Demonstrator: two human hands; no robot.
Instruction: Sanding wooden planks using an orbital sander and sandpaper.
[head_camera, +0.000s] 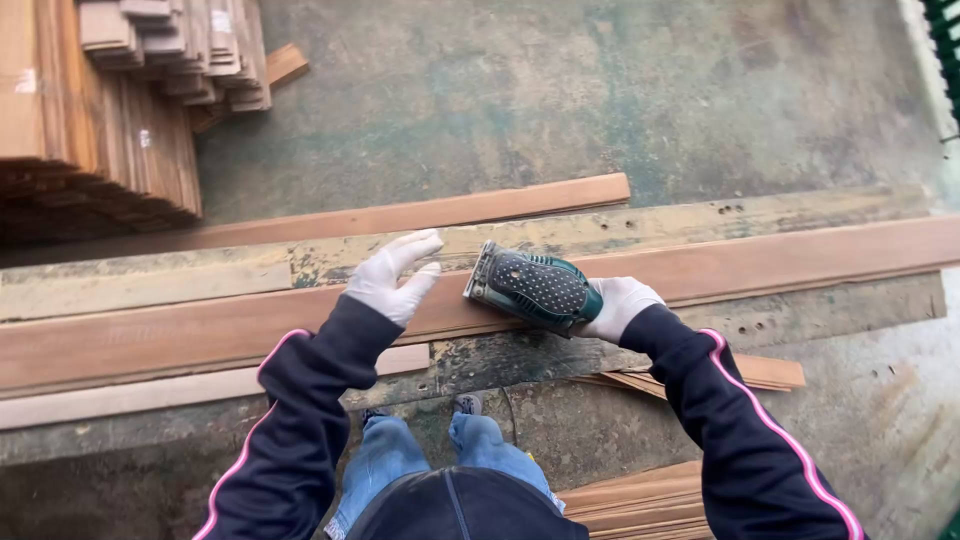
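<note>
1. My right hand (618, 305) wraps tight around the back of the green sander (533, 289). The sander sits in the middle of the frame, flat on the long reddish board (200, 335).
2. My left hand (392, 277) is open, fingers flat, pressing down on the same board just left of the sander. It holds nothing.
3. I think the sander should stay flat. If it tips, an edge could dig into the wood.
4. I think I should push softly and slide along the length of the board, not across it.
5. My left fingers are near the sander's nose, so I want to keep them out of its way.
6. The board runs from the left edge to the right edge of the frame, lying on an old worn plank (150, 285). A stack of boards (100, 120) sits in the upper left.
</note>
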